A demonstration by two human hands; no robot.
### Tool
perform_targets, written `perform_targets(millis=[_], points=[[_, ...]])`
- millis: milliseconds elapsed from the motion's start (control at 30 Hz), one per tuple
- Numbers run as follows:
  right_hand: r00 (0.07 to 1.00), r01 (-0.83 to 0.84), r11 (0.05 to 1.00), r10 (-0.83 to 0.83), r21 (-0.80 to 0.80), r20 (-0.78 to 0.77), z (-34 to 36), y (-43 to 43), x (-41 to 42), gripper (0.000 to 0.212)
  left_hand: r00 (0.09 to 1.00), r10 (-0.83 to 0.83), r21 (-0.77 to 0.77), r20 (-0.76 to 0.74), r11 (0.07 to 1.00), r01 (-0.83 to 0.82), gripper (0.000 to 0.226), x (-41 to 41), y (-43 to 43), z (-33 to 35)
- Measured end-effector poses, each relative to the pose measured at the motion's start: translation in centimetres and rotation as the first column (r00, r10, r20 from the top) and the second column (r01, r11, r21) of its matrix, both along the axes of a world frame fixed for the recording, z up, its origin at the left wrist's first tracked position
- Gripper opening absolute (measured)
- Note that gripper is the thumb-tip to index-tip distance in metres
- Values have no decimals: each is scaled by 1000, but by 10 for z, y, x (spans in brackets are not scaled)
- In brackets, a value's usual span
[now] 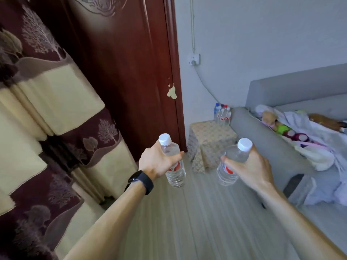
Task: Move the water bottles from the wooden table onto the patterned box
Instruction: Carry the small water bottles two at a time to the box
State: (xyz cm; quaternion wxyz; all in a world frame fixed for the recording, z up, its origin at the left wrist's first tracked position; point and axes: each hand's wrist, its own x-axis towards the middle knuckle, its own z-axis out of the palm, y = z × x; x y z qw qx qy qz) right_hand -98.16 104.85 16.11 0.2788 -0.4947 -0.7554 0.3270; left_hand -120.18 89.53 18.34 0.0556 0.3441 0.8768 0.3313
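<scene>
the task is judged partly done: a cluster of bottles is already stood at the far corner of the box, beside the sofa. 2 more are held in the air, well short of it: the left bottle is gripped by the left hand, the right bottle by the right hand. the table is not seen. open floor lies between, and nothing is seen to block the way.

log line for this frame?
phase: carry | left hand: grips left bottle | right hand: grips right bottle | patterned box: ahead, other bottles at its far edge
</scene>
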Motion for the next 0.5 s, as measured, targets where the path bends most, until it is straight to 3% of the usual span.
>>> perform_targets(millis=[67, 167, 367, 500], points=[[999, 41, 999, -41, 0, -9, 4, 28, -13, 78, 999, -45, -8, 4, 999, 46, 53, -22, 41, 4], [998, 61, 998, -61, 14, 5, 6, 75, -27, 65, 995, -95, -14, 24, 995, 95, 41, -41, 104, 5], [996, 93, 996, -93, 1, -2, -6, 197, -57, 60, 984, -170, 15, 52, 985, 170, 64, -71, 239, -18], [997, 65, 998, -65, -19, -39, -18, 286, -77, 73, 988, -140, -17, 66, 990, 142, 75, -84, 320, -26]])
